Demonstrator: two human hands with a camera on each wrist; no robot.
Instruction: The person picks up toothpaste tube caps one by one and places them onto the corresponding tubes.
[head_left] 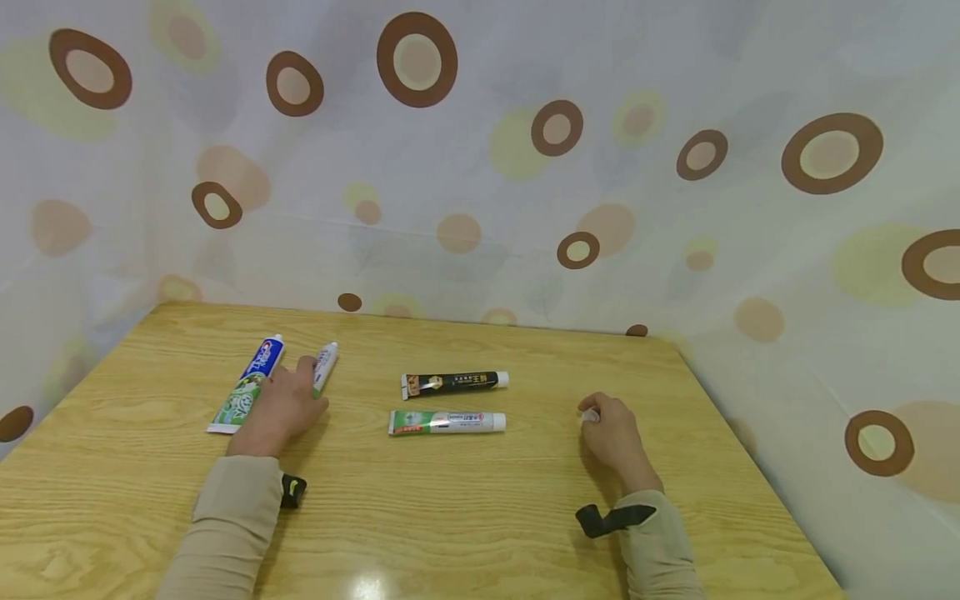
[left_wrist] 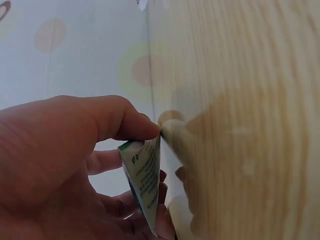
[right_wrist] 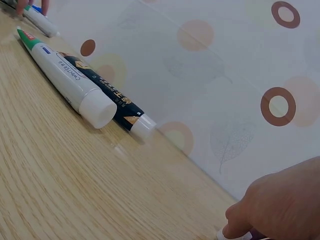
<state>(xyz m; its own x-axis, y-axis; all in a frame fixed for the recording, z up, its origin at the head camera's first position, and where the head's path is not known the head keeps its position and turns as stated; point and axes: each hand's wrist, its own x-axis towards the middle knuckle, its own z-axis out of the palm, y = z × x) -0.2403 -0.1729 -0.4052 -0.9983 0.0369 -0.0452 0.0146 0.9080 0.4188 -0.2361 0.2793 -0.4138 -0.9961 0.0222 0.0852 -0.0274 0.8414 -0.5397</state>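
Observation:
On the left of the table, my left hand (head_left: 288, 410) grips a white toothpaste tube (head_left: 326, 365), its capped end pointing away. The left wrist view shows the thumb and fingers around its flat printed end (left_wrist: 145, 175). Just left of that hand lies a larger blue-and-green toothpaste tube (head_left: 264, 357), partly covered by it. At the right, my right hand (head_left: 617, 440) pinches a small item with a white end (head_left: 590, 414) low at the table. Most of it is hidden by the fingers; a dark purple bit shows in the right wrist view, and I cannot tell its kind.
Between the hands lie a black toothpaste tube (head_left: 457, 382) and, nearer, a green-and-white toothpaste tube (head_left: 450, 422), roughly parallel with white caps to the right. A wall covering (head_left: 465, 283) with brown circles borders the wooden table (head_left: 450, 517) at the back and sides.

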